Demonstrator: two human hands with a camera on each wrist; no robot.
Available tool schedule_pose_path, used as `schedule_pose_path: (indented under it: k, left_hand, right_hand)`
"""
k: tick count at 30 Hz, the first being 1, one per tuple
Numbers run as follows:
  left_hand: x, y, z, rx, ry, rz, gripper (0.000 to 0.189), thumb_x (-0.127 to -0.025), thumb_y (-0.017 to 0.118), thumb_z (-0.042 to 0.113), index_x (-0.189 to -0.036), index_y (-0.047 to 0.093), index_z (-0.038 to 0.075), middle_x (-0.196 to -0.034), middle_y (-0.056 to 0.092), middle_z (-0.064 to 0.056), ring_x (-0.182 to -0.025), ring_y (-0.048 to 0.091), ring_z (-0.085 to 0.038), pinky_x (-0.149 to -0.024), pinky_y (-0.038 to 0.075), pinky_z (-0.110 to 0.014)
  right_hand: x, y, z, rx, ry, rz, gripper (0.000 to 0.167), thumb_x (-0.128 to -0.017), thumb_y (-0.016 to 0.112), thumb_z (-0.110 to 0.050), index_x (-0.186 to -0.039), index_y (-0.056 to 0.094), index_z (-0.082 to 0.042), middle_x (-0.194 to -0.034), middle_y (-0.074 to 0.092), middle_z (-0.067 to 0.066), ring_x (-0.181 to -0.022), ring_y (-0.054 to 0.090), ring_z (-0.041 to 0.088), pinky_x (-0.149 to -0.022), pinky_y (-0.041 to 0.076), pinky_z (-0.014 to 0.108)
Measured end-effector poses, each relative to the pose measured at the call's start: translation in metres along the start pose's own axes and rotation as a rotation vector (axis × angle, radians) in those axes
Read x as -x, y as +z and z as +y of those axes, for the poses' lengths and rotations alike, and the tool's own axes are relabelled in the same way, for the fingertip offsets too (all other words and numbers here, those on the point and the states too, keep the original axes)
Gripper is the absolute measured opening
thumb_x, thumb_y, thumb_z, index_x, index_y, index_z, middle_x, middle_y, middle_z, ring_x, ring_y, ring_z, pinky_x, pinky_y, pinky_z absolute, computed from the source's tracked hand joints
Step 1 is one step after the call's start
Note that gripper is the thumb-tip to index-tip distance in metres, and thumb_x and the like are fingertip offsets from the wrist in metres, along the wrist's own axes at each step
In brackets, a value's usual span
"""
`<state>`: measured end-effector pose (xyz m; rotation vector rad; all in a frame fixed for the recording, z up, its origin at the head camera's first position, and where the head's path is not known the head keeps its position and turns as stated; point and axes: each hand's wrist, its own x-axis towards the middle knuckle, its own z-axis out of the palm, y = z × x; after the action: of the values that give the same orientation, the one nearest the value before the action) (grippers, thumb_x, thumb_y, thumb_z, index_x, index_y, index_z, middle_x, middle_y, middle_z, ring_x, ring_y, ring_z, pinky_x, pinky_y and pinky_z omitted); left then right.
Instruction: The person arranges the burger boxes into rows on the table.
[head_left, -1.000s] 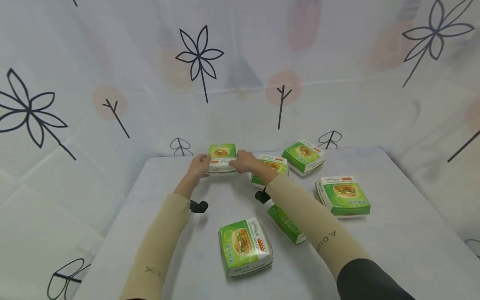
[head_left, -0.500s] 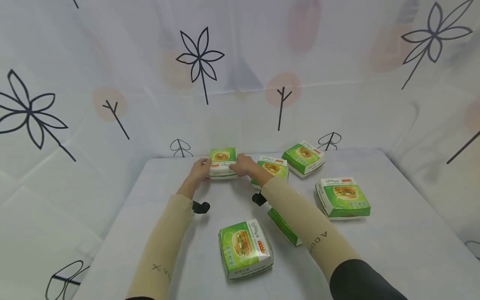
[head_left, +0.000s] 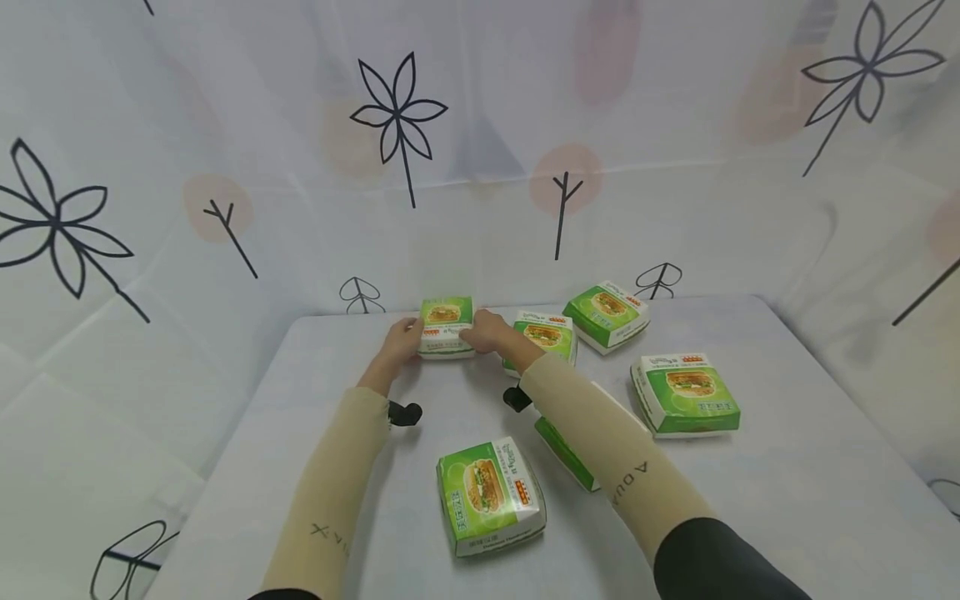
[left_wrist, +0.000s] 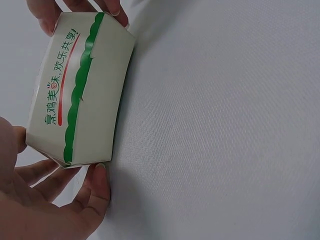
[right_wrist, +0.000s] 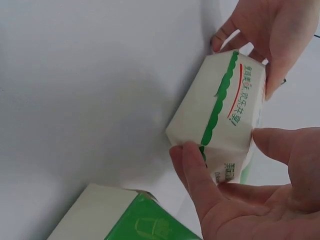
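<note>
At the back of the table, a green-and-white burger box (head_left: pixel 447 327) is held between both hands, its lid closed. My left hand (head_left: pixel 397 344) grips its left end; in the left wrist view, the thumb is near the top edge and the fingertips lie low on the side. The right hand (head_left: pixel 490 332) grips the opposite end, with thumb high and fingers on the side in the right wrist view. The box's white front (left_wrist: pixel 100 100) bears a green scalloped band. Its underside is at or very close to the cloth; I cannot tell whether it touches.
Beside the right hand is another burger box (head_left: pixel 545 335), with one (head_left: pixel 607 315) behind it and one (head_left: pixel 690 394) further right. A box (head_left: pixel 491 496) lies near the front; another (head_left: pixel 566 454) is partly hidden under the right sleeve. A patterned cloth wall (head_left: pixel 480 225) stands behind the table.
The held box has come down slightly and nearer to the cloth, with both hands still on it. Over the last half second it has barely moved. The other boxes stay put.
</note>
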<state>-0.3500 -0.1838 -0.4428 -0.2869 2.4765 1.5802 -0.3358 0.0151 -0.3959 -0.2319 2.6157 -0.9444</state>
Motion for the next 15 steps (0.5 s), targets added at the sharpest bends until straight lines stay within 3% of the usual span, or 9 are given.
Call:
schedule_pose_path:
  k: [10,13,15]
  left_hand:
    - [0.008,-0.004,0.002,-0.050,0.022,-0.017,0.065,-0.111,0.034,0.046,-0.161,0.027,0.006,-0.157,0.040,-0.019,-0.139,0.045,-0.034,-0.116,0.038,-0.049]
    - [0.015,-0.013,0.001,-0.094,0.038,-0.032,0.068,-0.110,0.033,0.049,-0.162,0.023,0.006,-0.160,0.035,-0.021,-0.143,0.040,-0.036,-0.116,0.038,-0.050]
    - [0.019,-0.020,-0.002,-0.138,0.047,-0.040,0.071,-0.110,0.033,0.052,-0.162,0.020,0.007,-0.163,0.030,-0.022,-0.145,0.038,-0.039,-0.114,0.041,-0.051]
  right_hand:
    - [0.002,-0.001,-0.001,0.041,-0.012,0.009,0.035,-0.104,0.050,-0.025,-0.120,0.057,0.006,-0.097,0.058,0.010,-0.081,0.052,0.019,-0.071,0.043,0.030]
    - [0.005,-0.006,0.000,0.094,-0.047,0.024,0.042,-0.104,0.051,-0.026,-0.129,0.054,0.008,-0.111,0.061,0.016,-0.093,0.055,0.023,-0.082,0.049,0.035]
    - [0.011,-0.011,0.000,0.136,-0.081,0.026,0.049,-0.104,0.051,-0.027,-0.138,0.049,0.009,-0.127,0.059,0.021,-0.110,0.056,0.029,-0.096,0.050,0.040]
